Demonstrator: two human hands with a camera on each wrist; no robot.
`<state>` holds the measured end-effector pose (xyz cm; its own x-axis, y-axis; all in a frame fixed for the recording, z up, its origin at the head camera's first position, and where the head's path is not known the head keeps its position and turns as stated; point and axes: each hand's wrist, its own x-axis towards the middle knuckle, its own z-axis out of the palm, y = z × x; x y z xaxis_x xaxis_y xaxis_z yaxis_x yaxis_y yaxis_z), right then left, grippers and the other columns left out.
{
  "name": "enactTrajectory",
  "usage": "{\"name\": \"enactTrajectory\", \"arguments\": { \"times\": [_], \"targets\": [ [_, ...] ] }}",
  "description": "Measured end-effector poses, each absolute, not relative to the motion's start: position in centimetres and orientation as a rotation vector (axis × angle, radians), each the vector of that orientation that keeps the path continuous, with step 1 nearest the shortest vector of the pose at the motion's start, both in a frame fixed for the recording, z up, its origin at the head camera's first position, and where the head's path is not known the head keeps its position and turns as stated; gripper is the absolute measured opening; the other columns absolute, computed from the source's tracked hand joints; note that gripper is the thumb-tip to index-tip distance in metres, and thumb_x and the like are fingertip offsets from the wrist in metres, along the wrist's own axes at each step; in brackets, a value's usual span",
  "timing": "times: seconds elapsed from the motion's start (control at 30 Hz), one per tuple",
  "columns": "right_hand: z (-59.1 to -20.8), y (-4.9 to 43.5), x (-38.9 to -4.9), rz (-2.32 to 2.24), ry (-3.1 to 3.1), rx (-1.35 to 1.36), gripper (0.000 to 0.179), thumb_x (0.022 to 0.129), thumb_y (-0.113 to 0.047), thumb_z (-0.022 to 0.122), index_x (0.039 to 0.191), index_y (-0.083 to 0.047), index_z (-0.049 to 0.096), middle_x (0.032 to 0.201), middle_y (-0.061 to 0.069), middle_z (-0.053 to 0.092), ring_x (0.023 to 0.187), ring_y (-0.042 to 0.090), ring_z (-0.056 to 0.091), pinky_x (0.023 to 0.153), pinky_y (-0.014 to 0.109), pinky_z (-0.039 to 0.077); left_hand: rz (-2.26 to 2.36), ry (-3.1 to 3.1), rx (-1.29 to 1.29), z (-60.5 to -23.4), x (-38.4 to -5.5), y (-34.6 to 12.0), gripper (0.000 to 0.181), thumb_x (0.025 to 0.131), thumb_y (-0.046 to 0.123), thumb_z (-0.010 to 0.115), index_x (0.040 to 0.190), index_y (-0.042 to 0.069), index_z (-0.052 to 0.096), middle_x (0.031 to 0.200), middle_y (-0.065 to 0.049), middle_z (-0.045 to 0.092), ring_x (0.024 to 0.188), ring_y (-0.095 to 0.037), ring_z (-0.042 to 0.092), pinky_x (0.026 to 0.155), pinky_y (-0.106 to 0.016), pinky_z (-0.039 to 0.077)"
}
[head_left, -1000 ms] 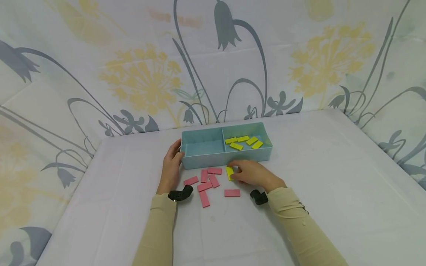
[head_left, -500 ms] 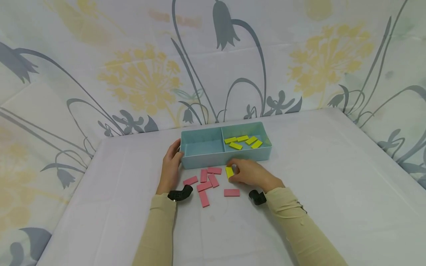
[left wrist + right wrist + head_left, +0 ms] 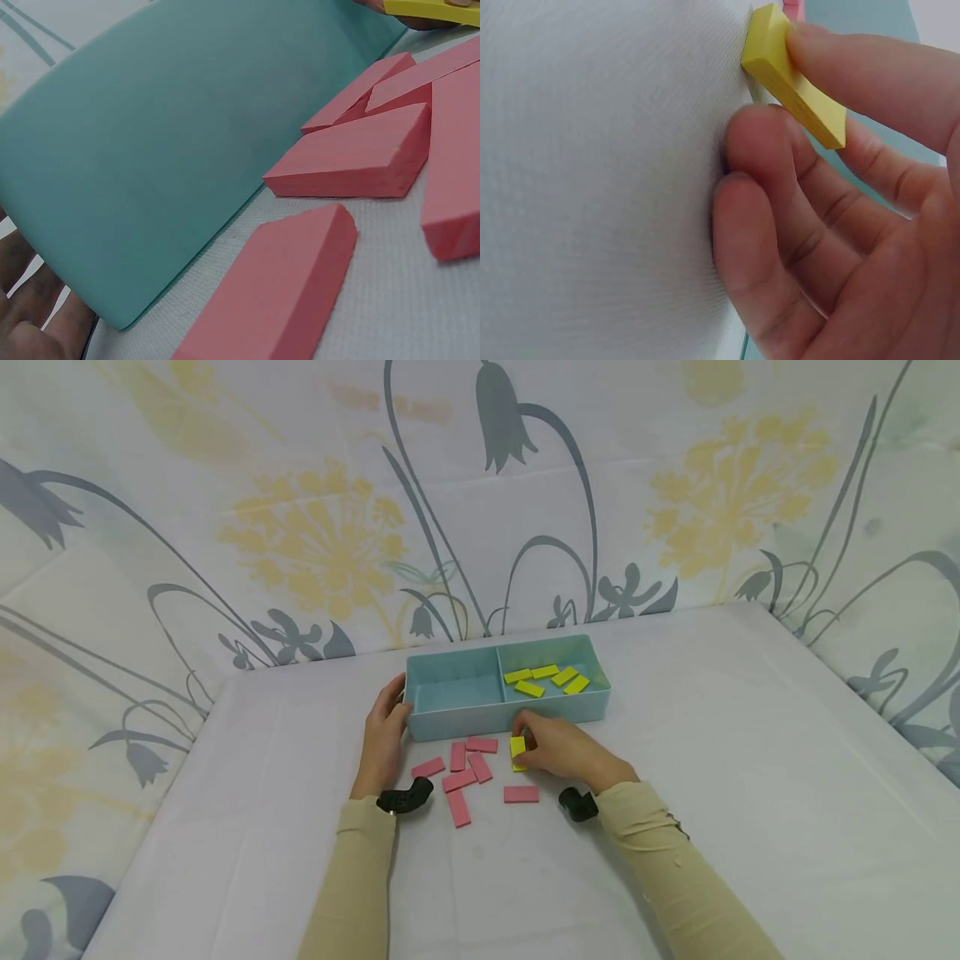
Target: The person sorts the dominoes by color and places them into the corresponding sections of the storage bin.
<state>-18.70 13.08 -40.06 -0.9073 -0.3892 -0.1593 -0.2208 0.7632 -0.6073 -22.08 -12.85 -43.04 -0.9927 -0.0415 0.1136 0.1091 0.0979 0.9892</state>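
Observation:
A light teal two-compartment box (image 3: pixel 468 718) stands on the white-covered table. My left hand (image 3: pixel 384 739) rests against its left end, with the fingers along the end wall in the left wrist view. My right hand (image 3: pixel 564 750) is just in front of the box and pinches a yellow block (image 3: pixel 517 745) between thumb and fingertips. In the right wrist view this yellow block (image 3: pixel 802 86) is tilted, the thumb lying on its face, while the lower fingers are close to the cloth. Several similar yellow blocks (image 3: pixel 530 689) lie in the right compartment; the left compartment (image 3: pixel 457 685) holds nothing.
Several pink blocks (image 3: pixel 459 780) lie loosely grouped in front of the box, between the hands. One pink block (image 3: pixel 521 794) is apart, nearer the right wrist. A patterned cloth wall (image 3: pixel 465 527) rises behind the table.
The yellow block in my right hand has turned slightly and stands more upright in the head view, with the fingertips closer round it. The left hand and box keep their place.

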Motion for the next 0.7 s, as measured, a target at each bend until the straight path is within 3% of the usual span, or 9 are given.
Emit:
{"name": "enactTrajectory", "arguments": {
  "times": [0.3, 0.7],
  "targets": [
    [-40.0, 13.2, -18.8, -0.909, 2.693, -0.536, 0.027, 0.079, -0.020, 0.067, 0.101, -0.017, 0.052, 0.076, -0.001, 0.051, 0.065, 0.015, 0.048, 0.058, 0.028, 0.041, -2.034, -2.270, -0.087, -41.0, -20.7, -12.3, 0.047, 0.091, 0.016, 0.040, 0.138, 0.016, 0.034, 0.141, 0.001, 0.032, 0.129, -0.019, 0.027, 0.102, -0.041, 0.025],
    [-39.8, 13.3, -18.9, -0.943, 2.667, -0.544, 0.024, 0.082, -0.018, 0.064, 0.103, -0.015, 0.053, 0.074, -0.001, 0.054, 0.061, 0.013, 0.051, 0.058, 0.028, 0.042, -2.033, -2.264, -0.070, -40.8, -20.6, -12.1, 0.047, 0.092, 0.015, 0.040, 0.138, 0.015, 0.034, 0.141, 0.000, 0.032, 0.129, -0.018, 0.028, 0.102, -0.041, 0.025]
  ]
}}
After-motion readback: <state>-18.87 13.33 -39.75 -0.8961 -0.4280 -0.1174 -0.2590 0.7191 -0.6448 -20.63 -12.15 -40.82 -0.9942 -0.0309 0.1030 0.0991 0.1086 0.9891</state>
